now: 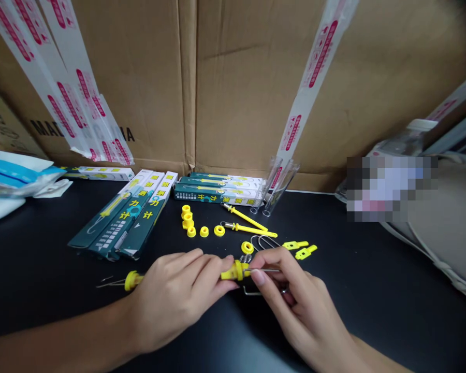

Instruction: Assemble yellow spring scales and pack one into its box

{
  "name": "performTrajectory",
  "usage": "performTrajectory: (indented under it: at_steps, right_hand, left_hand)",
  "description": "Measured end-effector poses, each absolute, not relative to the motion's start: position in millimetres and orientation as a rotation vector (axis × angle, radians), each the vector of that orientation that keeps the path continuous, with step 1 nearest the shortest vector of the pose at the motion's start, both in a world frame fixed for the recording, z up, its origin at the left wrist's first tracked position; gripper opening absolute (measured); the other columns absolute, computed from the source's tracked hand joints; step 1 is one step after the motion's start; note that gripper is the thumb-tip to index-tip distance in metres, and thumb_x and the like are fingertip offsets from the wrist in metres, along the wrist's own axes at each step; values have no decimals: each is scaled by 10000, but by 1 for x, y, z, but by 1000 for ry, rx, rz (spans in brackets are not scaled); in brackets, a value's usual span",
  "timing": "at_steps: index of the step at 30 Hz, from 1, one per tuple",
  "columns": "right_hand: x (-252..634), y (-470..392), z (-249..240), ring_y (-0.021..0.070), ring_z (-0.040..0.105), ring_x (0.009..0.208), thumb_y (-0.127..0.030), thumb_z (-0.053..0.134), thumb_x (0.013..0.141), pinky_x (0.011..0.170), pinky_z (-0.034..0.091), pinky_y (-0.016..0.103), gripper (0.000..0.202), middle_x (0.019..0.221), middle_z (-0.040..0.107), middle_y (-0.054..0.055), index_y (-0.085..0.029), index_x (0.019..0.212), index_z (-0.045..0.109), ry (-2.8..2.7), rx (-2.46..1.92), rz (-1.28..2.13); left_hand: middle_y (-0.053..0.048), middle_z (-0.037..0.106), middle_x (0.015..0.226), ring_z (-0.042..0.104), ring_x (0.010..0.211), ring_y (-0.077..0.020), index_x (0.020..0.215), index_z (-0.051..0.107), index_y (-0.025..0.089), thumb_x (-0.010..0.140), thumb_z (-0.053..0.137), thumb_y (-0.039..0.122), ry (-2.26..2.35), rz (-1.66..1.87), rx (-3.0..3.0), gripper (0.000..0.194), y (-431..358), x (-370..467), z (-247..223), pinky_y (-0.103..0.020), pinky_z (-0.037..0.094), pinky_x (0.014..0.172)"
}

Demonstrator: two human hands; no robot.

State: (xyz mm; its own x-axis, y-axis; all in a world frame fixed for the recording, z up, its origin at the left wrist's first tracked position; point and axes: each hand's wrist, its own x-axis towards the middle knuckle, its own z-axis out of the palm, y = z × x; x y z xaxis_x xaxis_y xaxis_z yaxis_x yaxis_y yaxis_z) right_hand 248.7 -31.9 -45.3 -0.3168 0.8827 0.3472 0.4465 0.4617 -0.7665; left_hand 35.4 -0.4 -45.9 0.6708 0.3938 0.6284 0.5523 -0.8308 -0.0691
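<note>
My left hand (178,295) is wrapped round a tube-shaped spring scale (238,270) lying sideways. Yellow caps show at both its ends, and its middle is hidden in my fist. From the far left end a thin metal hook (114,283) sticks out. My right hand (306,303) pinches a bent metal wire hook (266,270) between thumb and fingers, against the scale's right yellow cap. Part of the wire is behind my fingers. Just beyond my hands lie a yellow ring (247,247), curved metal hooks (270,241) and small metal springs (245,258).
Several yellow caps (187,220) and two yellow rods (252,229) lie farther back, with flat yellow pieces (306,252) to the right. Clear tubes (277,191) lean on green-white boxes (217,189); more boxes (128,215) lie left. A cardboard box (233,93) walls the back. A bag (442,223) stands right.
</note>
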Motion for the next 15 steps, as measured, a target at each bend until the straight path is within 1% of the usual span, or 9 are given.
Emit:
performTrajectory:
  at_steps: [3,7,15]
  right_hand:
    - [248,-31,-46,102,474,491,-249,443,1048,431,335,213,68,703,611,-63,-267,1028,505,-1935,-1114,732]
    - [248,-30,-46,99,512,507,-248,451,1046,439,350,212,75,713,617,-56,-258,1013,517,-1927,-1110,771]
    - [249,-30,-48,109,546,528,-285,461,1048,480,395,223,106,711,631,-45,-249,985,539,-1911,-1113,844]
  left_hand:
    - [-18,766,868,720,672,-187,1067,618,112,1042,513,259,-764,-882,-2657,183,-1,34,-45,-338,565,554]
    - [-24,775,910,721,686,-181,1088,623,103,1043,514,268,-735,-881,-2664,203,-2,35,-43,-334,553,565]
    - [-30,762,840,716,660,-191,1089,616,96,1050,484,296,-708,-809,-2633,243,-3,38,-42,-343,526,543]
